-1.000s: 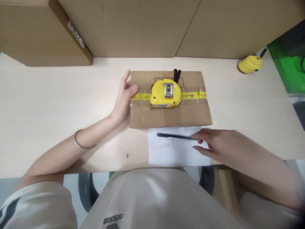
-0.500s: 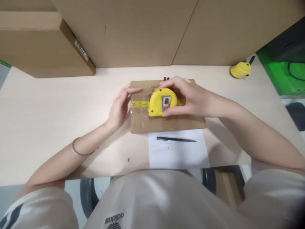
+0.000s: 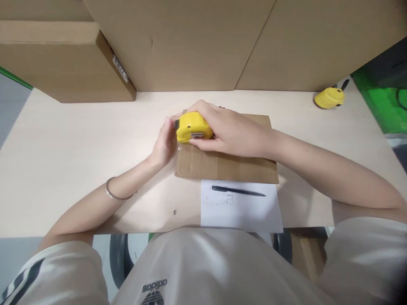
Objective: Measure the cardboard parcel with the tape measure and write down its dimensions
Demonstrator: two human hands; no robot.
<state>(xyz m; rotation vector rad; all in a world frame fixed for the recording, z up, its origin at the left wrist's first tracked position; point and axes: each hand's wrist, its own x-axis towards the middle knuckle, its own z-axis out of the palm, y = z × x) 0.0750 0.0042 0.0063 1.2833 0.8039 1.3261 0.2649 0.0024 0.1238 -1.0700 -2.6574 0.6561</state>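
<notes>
My right hand [image 3: 219, 129] is closed around a yellow tape measure [image 3: 193, 125], above the left part of a small cardboard box [image 3: 227, 165]. No blade shows outside its case. My left hand [image 3: 165, 142] is at the box's left end, right against the front of the tape measure. Its fingers curl over the box's far left corner and are partly hidden behind the case. Under the box's near edge lies a white sheet of paper [image 3: 241, 214] with a small drawing, and a black pen [image 3: 238, 191] rests on it.
A second yellow tape measure [image 3: 329, 98] stands at the table's far right corner. Large cardboard boxes [image 3: 190, 46] line the back of the table [image 3: 79, 140], with another carton [image 3: 63, 67] at the left. The table's near edge runs close to my body.
My right hand has slid the tape measure left to the box's end and tilted it. The yellow blade strip across the box is no longer visible. My left hand stays at that end.
</notes>
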